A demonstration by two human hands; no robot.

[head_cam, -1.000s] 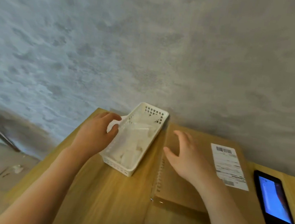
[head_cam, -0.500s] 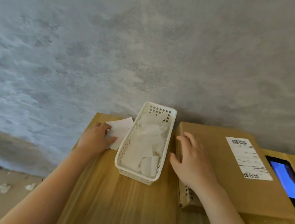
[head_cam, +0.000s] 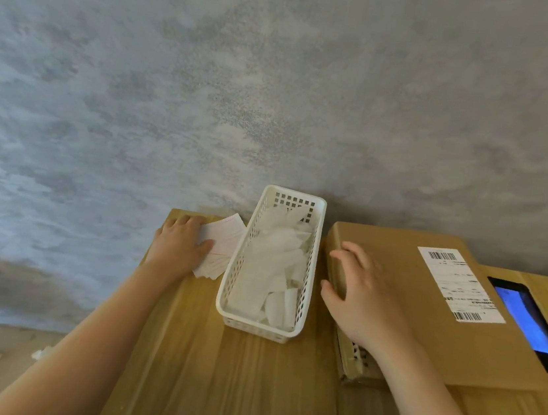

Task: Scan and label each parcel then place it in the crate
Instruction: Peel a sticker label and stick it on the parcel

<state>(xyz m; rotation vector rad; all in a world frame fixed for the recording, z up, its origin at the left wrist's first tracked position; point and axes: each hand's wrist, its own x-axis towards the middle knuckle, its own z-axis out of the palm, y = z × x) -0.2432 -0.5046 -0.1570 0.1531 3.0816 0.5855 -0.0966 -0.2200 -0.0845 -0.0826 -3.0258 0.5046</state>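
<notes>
Your left hand point(head_cam: 180, 245) sits just left of the frame's centre, palm down, fingers curled with the thumb pinching (fingertips partly hidden). Your right hand point(head_cam: 363, 296) lies right of centre, palm down, fingers spread and gently bent. Both bare forearms run in from the bottom corners, angled toward the middle

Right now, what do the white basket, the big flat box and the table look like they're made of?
Basket: likely plastic, glossy white with moulded square holes. Box: brown cardboard, matte, fluted edge showing. Table: wood or wood-look laminate, pale with grain lines.
</notes>
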